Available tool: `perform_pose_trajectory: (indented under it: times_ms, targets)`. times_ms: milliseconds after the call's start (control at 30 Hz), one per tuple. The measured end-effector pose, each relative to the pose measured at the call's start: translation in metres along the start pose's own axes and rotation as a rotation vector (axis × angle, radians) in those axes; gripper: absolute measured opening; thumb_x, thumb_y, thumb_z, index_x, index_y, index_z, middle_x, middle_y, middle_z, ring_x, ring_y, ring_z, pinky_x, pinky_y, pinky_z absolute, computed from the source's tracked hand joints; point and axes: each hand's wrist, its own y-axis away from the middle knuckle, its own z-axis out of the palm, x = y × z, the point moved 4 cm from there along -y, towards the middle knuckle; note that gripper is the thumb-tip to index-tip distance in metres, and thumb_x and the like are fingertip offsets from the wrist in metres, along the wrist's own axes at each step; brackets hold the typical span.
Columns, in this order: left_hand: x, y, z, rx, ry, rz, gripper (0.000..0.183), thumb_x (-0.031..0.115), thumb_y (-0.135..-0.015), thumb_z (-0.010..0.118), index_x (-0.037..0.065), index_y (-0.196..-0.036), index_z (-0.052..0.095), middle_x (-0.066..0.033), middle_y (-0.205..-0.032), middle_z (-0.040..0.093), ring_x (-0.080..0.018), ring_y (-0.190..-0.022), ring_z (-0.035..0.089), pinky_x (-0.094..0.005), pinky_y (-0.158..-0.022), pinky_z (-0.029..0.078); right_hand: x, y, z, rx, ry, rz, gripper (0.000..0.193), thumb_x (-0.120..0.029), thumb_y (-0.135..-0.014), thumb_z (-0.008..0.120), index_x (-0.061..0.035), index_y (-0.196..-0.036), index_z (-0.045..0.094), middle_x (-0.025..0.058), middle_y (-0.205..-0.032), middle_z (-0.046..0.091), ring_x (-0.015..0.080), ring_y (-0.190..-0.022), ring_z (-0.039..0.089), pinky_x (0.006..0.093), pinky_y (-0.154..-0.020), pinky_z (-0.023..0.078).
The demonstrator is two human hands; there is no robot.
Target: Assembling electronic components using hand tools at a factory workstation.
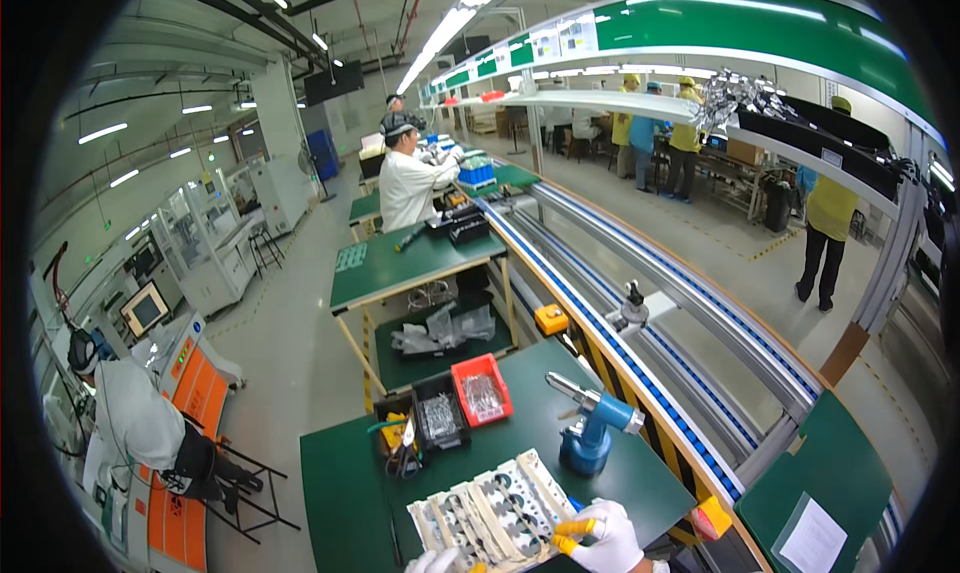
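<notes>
- A worker's white-gloved right hand (608, 541) meets the right edge of a pale, ridged rectangular tray (425, 520), which lies on the near part of a green workbench (345, 498).
- Its yellow-tipped fingers bend close together; whether they pinch anything cannot be told. The white-gloved left hand (437, 561), cropped at the tray's near edge, hides its grip.
- Work looks under way: dark, rounded pieces (517, 501) seem already seated in the tray; what remains is unclear.
- The count: one tray, one blue-and-silver hand tool (590, 443), one red plastic bin (475, 366), two black plastic bins (447, 441), one pair of scissors (404, 455). The dark pieces defy counting.
</notes>
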Motion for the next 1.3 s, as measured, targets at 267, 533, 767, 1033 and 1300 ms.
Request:
perform_pose_trajectory:
  times_ms: [267, 533, 767, 1033, 1300]
  targets:
    - [-0.047, 0.017, 0.033, 0.288, 0.236, -0.516, 0.055, 0.017, -0.088, 0.080, 0.004, -0.139, 0.063, -0.0188, -0.126, 0.067, -0.0341, -0.114, 0.064, -0.0398, -0.099, 0.051, 0.017, 0.004, -0.005, 0.156, 0.139, 0.134, 0.027, -0.023, -0.072, 0.093, -0.0114, -0.093, 0.082, 0.0053, -0.106, 0.067, 0.0250, -0.106, 0.057, 0.0384, -0.090, 0.050]
    - [-0.055, 0.009, 0.042, 0.331, 0.312, -0.457, 0.038, 0.007, -0.087, 0.077, 0.005, -0.125, 0.073, -0.0149, -0.115, 0.072, -0.0288, -0.103, 0.069, -0.0358, -0.091, 0.055, 0.023, -0.003, 0.005, 0.110, 0.090, 0.158, 0.024, -0.023, -0.073, 0.092, -0.0125, -0.092, 0.083, 0.0049, -0.108, 0.068, 0.0264, -0.107, 0.058, 0.0385, -0.094, 0.049]
    - [-0.085, 0.018, 0.067, 0.271, 0.559, -0.628, 0.049, 0.005, -0.084, 0.078, 0.006, -0.132, 0.068, -0.0179, -0.114, 0.070, -0.0360, -0.101, 0.067, -0.0380, -0.090, 0.055, 0.028, 0.008, 0.008, 0.092, 0.080, 0.133, 0.020, -0.022, -0.077, 0.089, -0.0122, -0.093, 0.082, 0.0054, -0.110, 0.068, 0.0279, -0.110, 0.058, 0.0405, -0.094, 0.048]
    - [-0.060, -0.023, 0.039, 0.076, 0.026, -0.228, 0.044, 0.025, -0.092, 0.073, 0.004, -0.130, 0.067, -0.0251, -0.129, 0.064, -0.0409, -0.112, 0.063, -0.0466, -0.095, 0.052, 0.027, 0.005, 0.006, 0.198, 0.119, -0.035, 0.015, -0.014, -0.079, 0.081, -0.0071, -0.090, 0.074, 0.0108, -0.113, 0.069, 0.0344, -0.107, 0.061, 0.0417, -0.092, 0.051]
    - [0.037, -0.039, 0.037, 0.076, 0.014, 0.123, 0.037, 0.029, -0.091, 0.073, 0.011, -0.123, 0.073, -0.0241, -0.124, 0.065, -0.0441, -0.113, 0.061, -0.0526, -0.098, 0.049, 0.027, 0.009, -0.013, 0.211, -0.021, 0.085, 0.015, -0.011, -0.084, 0.077, -0.0085, -0.099, 0.076, 0.0127, -0.114, 0.069, 0.0330, -0.113, 0.062, 0.0416, -0.097, 0.051]
